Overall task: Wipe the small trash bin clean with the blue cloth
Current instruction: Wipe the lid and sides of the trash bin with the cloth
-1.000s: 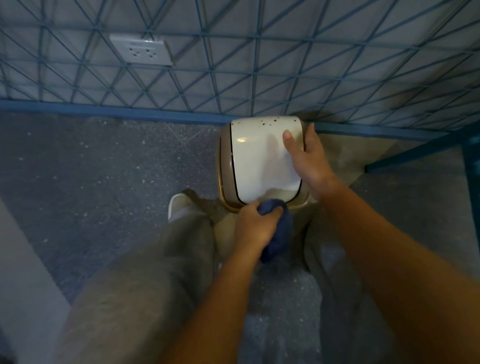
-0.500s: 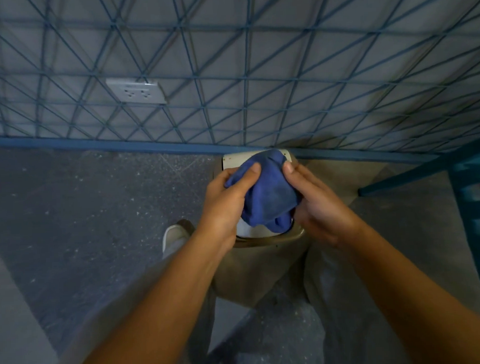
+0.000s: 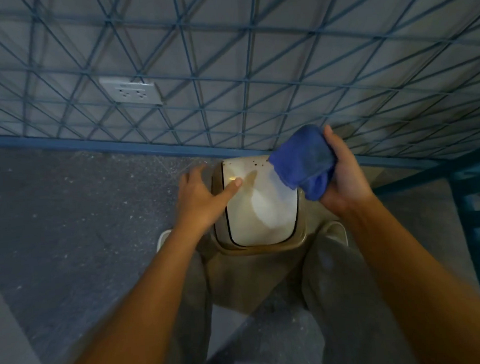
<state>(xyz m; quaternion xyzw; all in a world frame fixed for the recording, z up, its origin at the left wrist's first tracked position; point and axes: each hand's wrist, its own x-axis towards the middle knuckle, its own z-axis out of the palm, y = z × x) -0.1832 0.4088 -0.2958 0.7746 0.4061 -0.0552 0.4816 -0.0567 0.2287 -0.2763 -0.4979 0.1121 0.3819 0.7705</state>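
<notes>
Fingers (image 3: pixel 192 175) on the left hand (image 3: pixel 198 202) are spread wide apart and gripping nothing; the hand sits at the left rim of the small trash bin (image 3: pixel 260 249), and the thumb (image 3: pixel 232 187) lies out straight with its tip touching the white lid (image 3: pixel 261 211) near that lid's far left corner. Over on the other side, the right hand (image 3: pixel 345 178) has its thumb and fingers clamped round the blue cloth (image 3: pixel 303 160), which is bunched into a thick wad; the wad sits over the lid's far right corner, and honestly I can't tell whether it's pressing on the plastic or just above it. Lid is shut and looks glossy, with a scatter of little brown specks (image 3: pixel 256 162) along its far edge; the tan rim frames it all round. As for where the bin is: it stands upright on the grey speckled floor (image 3: pixel 71 215), right at the floor's far edge where it meets the wall (image 3: pixel 256 58), tucked between the person's legs; pale trousers (image 3: pixel 332 287) either side, and white shoe toes (image 3: pixel 162 239) poking out just beside the bin's near corners. Wall has a blue diagonal grid pattern and a blue skirting strip (image 3: pixel 68 143) along the bottom; a white socket (image 3: pixel 131 91) is mounted off to the left of the bin, well apart from it; some blue slatted frame (image 3: pixel 476 209) runs down the floor's right edge.
</notes>
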